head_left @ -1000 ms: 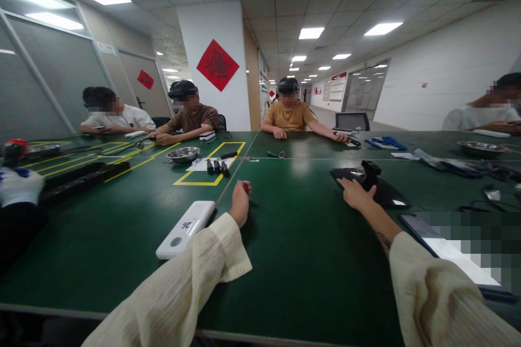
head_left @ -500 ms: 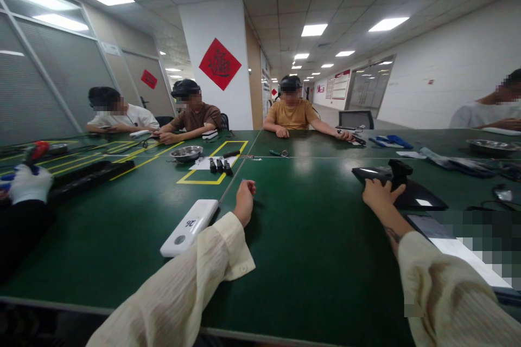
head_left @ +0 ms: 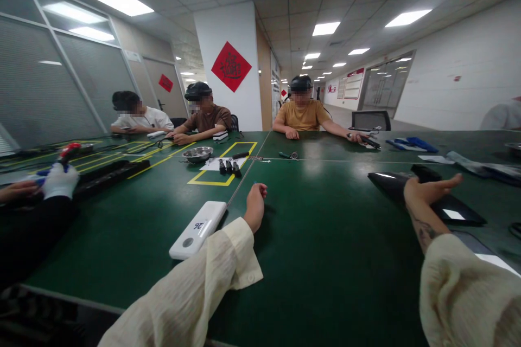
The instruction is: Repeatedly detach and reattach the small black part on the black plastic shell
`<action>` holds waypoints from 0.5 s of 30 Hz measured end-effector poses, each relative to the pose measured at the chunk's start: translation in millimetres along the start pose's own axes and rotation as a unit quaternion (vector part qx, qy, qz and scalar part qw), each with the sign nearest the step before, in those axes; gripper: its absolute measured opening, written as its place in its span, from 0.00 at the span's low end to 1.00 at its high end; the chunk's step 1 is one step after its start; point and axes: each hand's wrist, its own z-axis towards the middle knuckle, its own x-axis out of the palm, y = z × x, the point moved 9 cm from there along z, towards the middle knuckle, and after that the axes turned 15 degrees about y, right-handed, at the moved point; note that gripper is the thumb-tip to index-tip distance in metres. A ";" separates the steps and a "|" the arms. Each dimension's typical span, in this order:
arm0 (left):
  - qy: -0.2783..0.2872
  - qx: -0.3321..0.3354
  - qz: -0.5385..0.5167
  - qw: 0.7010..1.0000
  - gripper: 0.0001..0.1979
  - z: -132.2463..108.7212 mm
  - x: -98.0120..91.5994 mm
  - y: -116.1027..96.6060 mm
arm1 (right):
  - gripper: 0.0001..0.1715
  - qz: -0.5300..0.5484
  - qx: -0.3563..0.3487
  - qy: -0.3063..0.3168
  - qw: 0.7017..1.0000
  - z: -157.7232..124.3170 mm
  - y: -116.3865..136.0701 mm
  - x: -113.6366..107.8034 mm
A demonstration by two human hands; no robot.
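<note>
My left hand rests on the green table with its fingers curled in. A tiny bluish tip shows at its top, but what the fingers hold, if anything, is hidden. Left of it lies a white flat device marked 26, with a grey round spot. Over on the right, my right hand has its fingers stretched out to the right and holds nothing. It is in front of a glossy black flat object with pointed ends and a black block on top; whether they touch I cannot tell.
Beyond my left hand, several small black pieces lie on white paper near a steel bowl. A person's white-gloved hand is at the left beside a long black tray. Coworkers sit across the table; blue cloth lies far right.
My right hand has come off its spread grip on the black object and turned, fingers now pointing right. The view has swung left. My left hand stays much the same.
</note>
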 end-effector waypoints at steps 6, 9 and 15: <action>0.014 0.018 0.025 0.999 0.10 0.4 2.4 -1.9 | 0.21 -0.016 -0.006 -0.015 1.000 19.6 -11.2 -6.4; 0.007 0.018 0.026 0.999 0.11 -0.5 0.2 -3.4 | 0.22 -0.022 -0.014 -0.027 0.999 15.1 -9.8 -10.7; 0.007 0.011 0.021 1.000 0.11 -1.7 -0.8 -4.1 | 0.24 0.011 0.002 -0.075 0.997 6.3 -10.5 -19.9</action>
